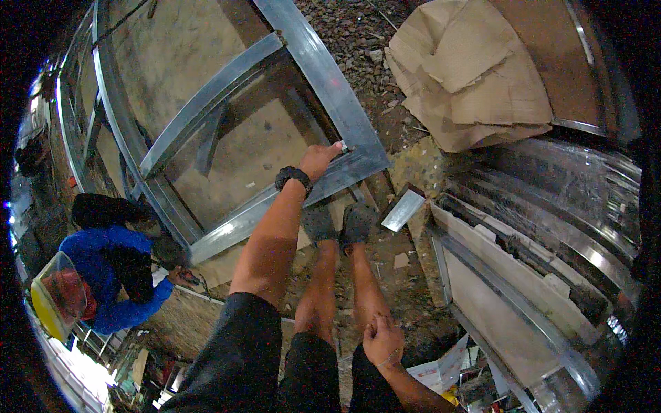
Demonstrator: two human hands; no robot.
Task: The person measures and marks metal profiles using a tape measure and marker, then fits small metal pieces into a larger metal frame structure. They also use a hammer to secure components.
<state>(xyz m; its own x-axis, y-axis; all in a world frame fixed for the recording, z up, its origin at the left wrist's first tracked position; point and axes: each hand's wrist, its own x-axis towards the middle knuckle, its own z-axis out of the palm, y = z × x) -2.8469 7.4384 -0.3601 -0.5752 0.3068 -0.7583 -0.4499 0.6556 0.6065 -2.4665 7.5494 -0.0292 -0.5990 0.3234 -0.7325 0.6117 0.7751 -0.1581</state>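
At the near right corner of a large grey metal frame (pixel 330 76), my left hand (pixel 321 160) is closed, thumb and fingers together. A small pale bit shows at its fingertips, too small to name. The hand touches or hovers just over the frame's inner corner, where two bars meet. A black band circles the left wrist. My right hand (pixel 383 342) rests by my right knee, its fingers loosely curled and nothing visible in them. Between the frame and my feet (pixel 358 224), the near bar crosses just ahead of my dark shoes.
A co-worker (pixel 110 275) in blue with a yellow helmet and clear visor crouches at the frame's left corner. A short metal offcut (pixel 404 210) lies right of my feet. Brown cardboard (pixel 475 76), gravel (pixel 351 41) and stacked metal profiles (pixel 523 234) are on the right.
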